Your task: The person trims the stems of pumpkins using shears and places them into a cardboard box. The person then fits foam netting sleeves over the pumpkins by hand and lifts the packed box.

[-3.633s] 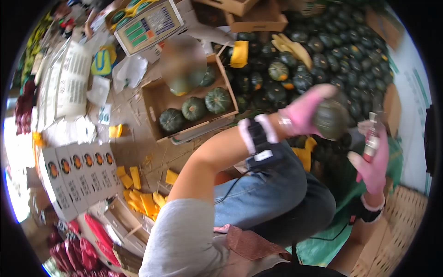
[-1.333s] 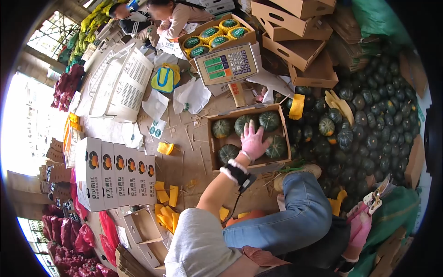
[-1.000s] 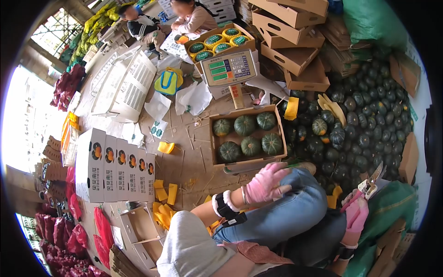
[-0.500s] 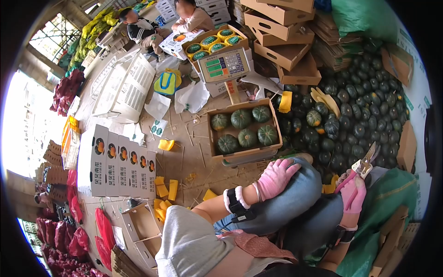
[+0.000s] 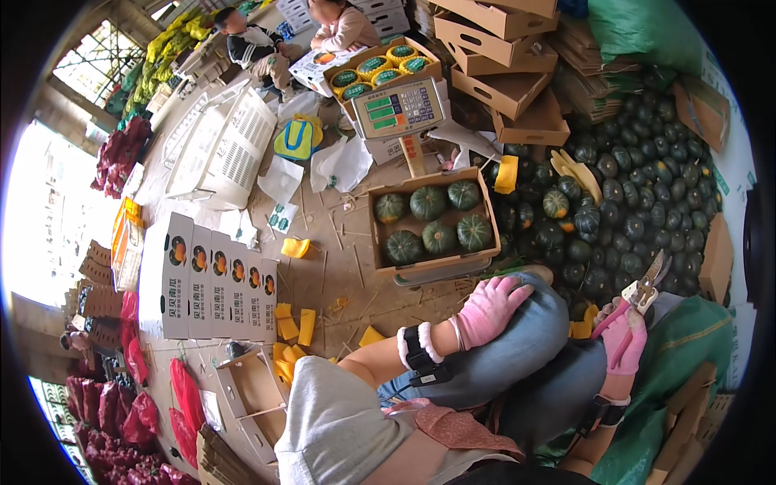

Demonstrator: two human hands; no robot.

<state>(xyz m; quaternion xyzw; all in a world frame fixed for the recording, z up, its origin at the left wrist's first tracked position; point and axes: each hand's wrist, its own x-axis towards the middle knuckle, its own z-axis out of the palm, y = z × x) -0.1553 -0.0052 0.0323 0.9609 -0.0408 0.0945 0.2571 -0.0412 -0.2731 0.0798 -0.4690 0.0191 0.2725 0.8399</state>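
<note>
My left hand (image 5: 490,312), in a pink glove, rests on my knee with its fingers spread and nothing in it. In my right hand (image 5: 622,341), also gloved in pink, are pruning shears (image 5: 638,296) with red handles, the blades pointing up and away from me. Beyond my knees, a cardboard box (image 5: 376,257) with several green pumpkins (image 5: 439,237) in two rows sits on a weighing scale, whose display (image 5: 400,109) stands behind it. To the right lies a large heap of green pumpkins (image 5: 634,198).
Open cardboard trays (image 5: 493,81) are stacked at the back. White printed boxes (image 5: 212,279) stand left, near a white crate (image 5: 226,149). Two people (image 5: 257,50) are at the back. A green sack (image 5: 675,372) lies beside my right arm. Yellow pieces (image 5: 306,327) litter the floor.
The whole view has shifted slightly, moving the scene a little to the right. Both hands keep their places, and the shears remain in my right hand.
</note>
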